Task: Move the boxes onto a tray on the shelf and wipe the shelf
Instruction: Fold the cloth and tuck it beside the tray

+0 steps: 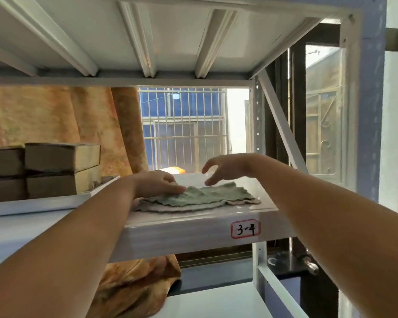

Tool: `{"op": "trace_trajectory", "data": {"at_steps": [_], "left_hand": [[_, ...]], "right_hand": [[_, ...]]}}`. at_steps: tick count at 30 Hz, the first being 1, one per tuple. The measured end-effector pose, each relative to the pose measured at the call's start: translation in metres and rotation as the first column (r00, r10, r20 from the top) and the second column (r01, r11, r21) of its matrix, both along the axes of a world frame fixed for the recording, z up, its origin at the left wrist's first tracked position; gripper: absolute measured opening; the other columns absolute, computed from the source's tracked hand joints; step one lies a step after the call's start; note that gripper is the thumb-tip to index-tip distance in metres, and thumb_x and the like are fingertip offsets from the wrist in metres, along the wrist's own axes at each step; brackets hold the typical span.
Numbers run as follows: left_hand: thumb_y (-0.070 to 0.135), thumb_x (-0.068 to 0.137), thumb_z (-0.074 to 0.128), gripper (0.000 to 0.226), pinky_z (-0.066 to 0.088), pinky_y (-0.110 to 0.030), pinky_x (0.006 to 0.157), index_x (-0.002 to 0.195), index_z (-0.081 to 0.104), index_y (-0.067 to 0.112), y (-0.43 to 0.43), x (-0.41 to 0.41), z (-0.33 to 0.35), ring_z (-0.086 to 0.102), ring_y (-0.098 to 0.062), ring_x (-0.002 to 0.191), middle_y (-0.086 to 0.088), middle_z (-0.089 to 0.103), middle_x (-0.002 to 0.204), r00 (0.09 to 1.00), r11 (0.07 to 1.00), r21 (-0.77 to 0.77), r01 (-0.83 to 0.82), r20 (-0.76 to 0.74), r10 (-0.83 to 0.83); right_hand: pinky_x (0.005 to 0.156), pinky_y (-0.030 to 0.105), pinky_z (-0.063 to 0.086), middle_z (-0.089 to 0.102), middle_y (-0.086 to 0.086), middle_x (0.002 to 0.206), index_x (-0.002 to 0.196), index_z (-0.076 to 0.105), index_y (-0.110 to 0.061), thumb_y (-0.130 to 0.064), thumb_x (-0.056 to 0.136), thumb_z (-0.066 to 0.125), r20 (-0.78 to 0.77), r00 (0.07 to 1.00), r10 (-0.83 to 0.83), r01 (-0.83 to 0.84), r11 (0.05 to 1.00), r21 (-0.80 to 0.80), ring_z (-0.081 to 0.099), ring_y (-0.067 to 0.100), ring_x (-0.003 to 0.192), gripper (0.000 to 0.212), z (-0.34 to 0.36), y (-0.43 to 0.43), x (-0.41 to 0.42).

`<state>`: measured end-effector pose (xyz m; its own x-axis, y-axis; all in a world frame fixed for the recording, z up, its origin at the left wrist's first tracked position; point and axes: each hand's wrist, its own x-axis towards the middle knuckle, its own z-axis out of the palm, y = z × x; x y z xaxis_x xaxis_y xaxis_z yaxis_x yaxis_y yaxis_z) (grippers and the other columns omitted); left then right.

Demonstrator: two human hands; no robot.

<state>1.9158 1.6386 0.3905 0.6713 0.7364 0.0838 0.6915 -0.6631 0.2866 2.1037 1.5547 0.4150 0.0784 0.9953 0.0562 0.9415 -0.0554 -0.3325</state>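
Boxes sit stacked on tray; left hand presses cloth (right hand wide).

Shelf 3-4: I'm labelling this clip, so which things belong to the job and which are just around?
Job: boxes, tray, cloth, shelf, left hand, right hand.
Around: orange curtain, barred window, label.

Green cloth flat on shelf; boxes on tray.
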Motion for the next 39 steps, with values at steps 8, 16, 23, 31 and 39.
{"op": "trace_trajectory", "data": {"at_steps": [8, 16, 23, 31, 39], "left_hand": [[0.051, 0.086, 0.058, 0.042, 0.03, -0.029, 0.071, 0.088, 0.048, 0.011, 0.005, -0.001, 0.002, 0.038, -0.017, 0.079, -0.004, 0.044, 0.084, 0.995, 0.997, -0.069, -0.029, 0.093, 0.036], [0.059, 0.077, 0.063, 0.052, 0.041, -0.026, 0.068, 0.108, 0.05, 0.019, 0.02, -0.003, 0.0, 0.052, -0.013, 0.086, 0.004, 0.056, 0.093, 0.971, 0.993, 0.051, -0.104, 0.222, 0.09], [0.024, 0.084, 0.07, 0.039, 0.043, -0.023, 0.076, 0.118, 0.062, 0.007, 0.024, -0.004, 0.0, 0.056, -0.019, 0.096, -0.011, 0.061, 0.116, 0.91, 0.974, 0.089, -0.207, 0.383, 0.158], [0.007, 0.089, 0.057, 0.024, 0.054, -0.03, 0.065, 0.111, 0.053, 0.014, 0.028, 0.002, 0.003, 0.056, -0.017, 0.076, -0.01, 0.056, 0.094, 0.655, 0.973, -0.191, -0.131, 0.72, 0.229], [0.006, 0.086, 0.064, 0.04, 0.049, -0.022, 0.058, 0.121, 0.046, 0.012, 0.024, 0.014, 0.007, 0.055, -0.013, 0.068, -0.005, 0.053, 0.09, 0.418, 0.951, -0.309, -0.024, 0.861, 0.29]], "right_hand": [[0.099, 0.036, 0.047, 0.06, 0.006, 0.12, 0.126, 0.057, -0.009, -0.021, 0.089, 0.063, 0.031, 0.98, -0.197, 0.199, 0.964, -0.178, 0.054, 0.017, 0.11, 0.039, 0.003, -0.004, 0.034], [0.087, 0.04, 0.055, 0.06, 0.017, 0.115, 0.119, 0.054, -0.002, -0.004, 0.094, 0.045, -0.269, 0.904, -0.332, 0.4, 0.879, 0.261, 0.061, 0.029, 0.103, 0.026, -0.003, 0.021, 0.037], [0.087, 0.032, 0.046, 0.06, 0.007, 0.111, 0.118, 0.053, -0.013, -0.006, 0.093, 0.05, -0.423, 0.86, -0.287, 0.505, 0.602, 0.618, 0.058, 0.025, 0.105, 0.027, 0.0, 0.043, 0.029], [0.076, 0.032, 0.05, 0.064, 0.0, 0.091, 0.108, 0.056, -0.016, -0.019, 0.093, 0.056, -0.354, 0.903, -0.244, 0.43, 0.527, 0.734, 0.064, 0.021, 0.087, 0.016, -0.002, 0.069, -0.002], [0.079, 0.03, 0.055, 0.069, 0.002, 0.088, 0.087, 0.056, -0.019, -0.021, 0.084, 0.067, -0.334, 0.931, 0.147, 0.135, 0.712, 0.689, 0.066, 0.019, 0.084, 0.011, -0.01, 0.074, -0.02]]}}
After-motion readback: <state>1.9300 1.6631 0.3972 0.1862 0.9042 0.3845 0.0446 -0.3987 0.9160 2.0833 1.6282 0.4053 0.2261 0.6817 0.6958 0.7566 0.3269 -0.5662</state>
